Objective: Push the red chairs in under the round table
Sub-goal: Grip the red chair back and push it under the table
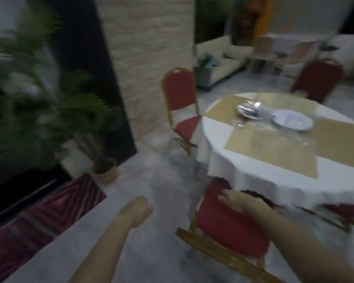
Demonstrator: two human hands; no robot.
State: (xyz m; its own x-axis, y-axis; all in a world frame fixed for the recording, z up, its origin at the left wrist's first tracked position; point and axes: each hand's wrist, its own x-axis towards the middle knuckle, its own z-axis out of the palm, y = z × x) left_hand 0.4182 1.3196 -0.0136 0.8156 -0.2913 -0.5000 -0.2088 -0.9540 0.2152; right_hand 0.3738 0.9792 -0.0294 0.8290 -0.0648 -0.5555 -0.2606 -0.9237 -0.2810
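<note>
The frame is blurred by motion. A round table (219,137) with a white cloth and tan placemats fills the right side. Right below me stands a red chair (229,227) with a gold frame, its seat partly under the cloth. My right hand (239,200) lies on the top of that chair's red back. My left hand (136,209) hangs free over the floor, fingers loosely apart, holding nothing. A second red chair (180,92) stands at the table's far left, its seat touching the cloth. A third red chair (319,78) is at the far side.
White plates (292,120) and glassware sit on the table. A potted plant (104,168) stands at left beside a dark glass wall and a striped rug (39,217). A stone pillar (147,58) rises behind. A cream sofa (219,62) and more chairs stand further back.
</note>
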